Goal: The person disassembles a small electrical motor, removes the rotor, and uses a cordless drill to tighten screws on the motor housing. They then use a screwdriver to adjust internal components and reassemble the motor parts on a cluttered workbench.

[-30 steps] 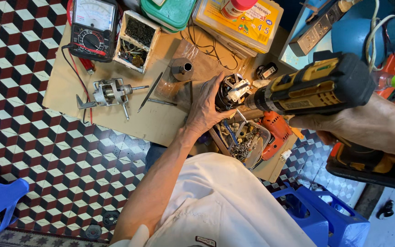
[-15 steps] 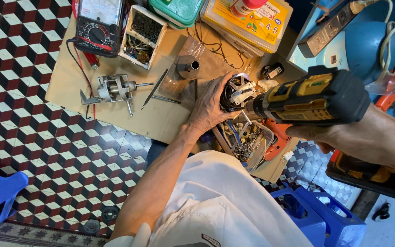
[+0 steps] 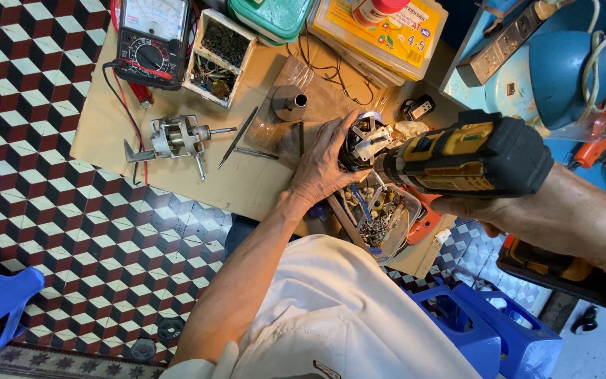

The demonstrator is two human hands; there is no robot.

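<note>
From up here I see my left hand (image 3: 324,165) wrapped around a small electric motor (image 3: 362,140), fingers curled and pressed against its dark body, thumb spread to the near side — a bracing grip that would keep the motor from turning under the tool. The motor sits at the right edge of the cardboard work sheet (image 3: 177,179), just above a clear plastic tray of screws and small parts (image 3: 380,217), which lies close enough that loose fasteners are within easy reach.

My right hand (image 3: 489,210) carries a yellow-and-black cordless drill driver (image 3: 471,158), held level with its nose pointed straight into the motor's end. The fingers close around the grip below the body; I cannot tell whether one rests on the trigger, as the tool hides it.

Off to the left on the sheet lies a second motor assembly with its shaft (image 3: 173,137) sticking out, well apart from my hands — set aside, I would judge. Near it lie a thin metal rod (image 3: 238,137) and a small metal funnel-shaped piece (image 3: 289,104) on clear plastic. An analog multimeter (image 3: 152,38) sits at the far edge, its red lead trailing down, beside a white box of odd components (image 3: 217,56).
</note>
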